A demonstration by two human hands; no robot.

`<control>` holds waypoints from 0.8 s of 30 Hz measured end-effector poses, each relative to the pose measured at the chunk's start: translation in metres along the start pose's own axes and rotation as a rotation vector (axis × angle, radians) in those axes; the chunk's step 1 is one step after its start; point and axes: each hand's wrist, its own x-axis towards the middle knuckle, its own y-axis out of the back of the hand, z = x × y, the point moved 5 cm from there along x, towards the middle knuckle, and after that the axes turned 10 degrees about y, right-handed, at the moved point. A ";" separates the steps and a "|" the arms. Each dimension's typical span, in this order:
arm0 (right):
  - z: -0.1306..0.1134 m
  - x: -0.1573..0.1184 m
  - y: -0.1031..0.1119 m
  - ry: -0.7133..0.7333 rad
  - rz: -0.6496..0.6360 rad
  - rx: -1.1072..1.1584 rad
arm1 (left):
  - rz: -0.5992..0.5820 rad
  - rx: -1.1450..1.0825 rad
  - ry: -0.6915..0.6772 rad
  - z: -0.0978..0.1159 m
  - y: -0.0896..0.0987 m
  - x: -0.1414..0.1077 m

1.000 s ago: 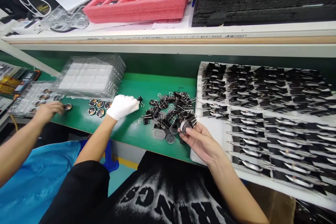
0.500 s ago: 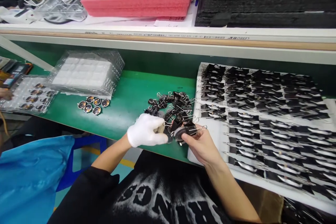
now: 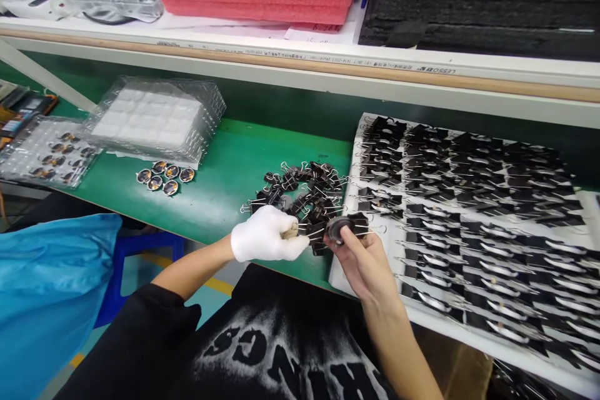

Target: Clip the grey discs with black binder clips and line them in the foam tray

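Observation:
My left hand (image 3: pixel 262 234), in a white glove, is closed on the wire handles of a black binder clip (image 3: pixel 319 230). The thumb and fingers of my bare right hand (image 3: pixel 368 262) grip a round grey-and-black disc-shaped part (image 3: pixel 336 229). Another black binder clip (image 3: pixel 360 223) is on the right side of that part, its wire handles pointing right. Whether the left clip's jaws touch the disc I cannot tell. Just behind both hands, a heap of loose binder clips (image 3: pixel 323 181) lies on the green tabletop (image 3: pixel 220 200).
To the right, a white board (image 3: pixel 344 275) bears rows of clipped round parts (image 3: pixel 435 259). Several small round pieces (image 3: pixel 171 187) lie left, near stacked clear plastic trays (image 3: pixel 154 119). A shelf edge (image 3: pixel 300 69) crosses above, carrying a pink foam tray (image 3: pixel 257 0). Blue cloth (image 3: pixel 56 287) hangs at left.
My right hand has shifted slightly right with the disc-shaped part. My left hand now pinches a clip's handles, seen more plainly. The co-worker's hand at far left has left the view.

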 end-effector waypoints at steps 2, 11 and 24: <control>0.003 0.001 0.002 -0.018 0.106 0.051 | -0.016 -0.085 0.002 0.000 -0.002 -0.001; 0.008 0.000 -0.004 -0.009 0.072 0.023 | -0.160 -0.218 0.133 -0.003 -0.015 -0.009; -0.022 -0.010 0.010 0.384 -0.282 -0.223 | -0.799 -0.837 0.527 0.003 -0.034 -0.011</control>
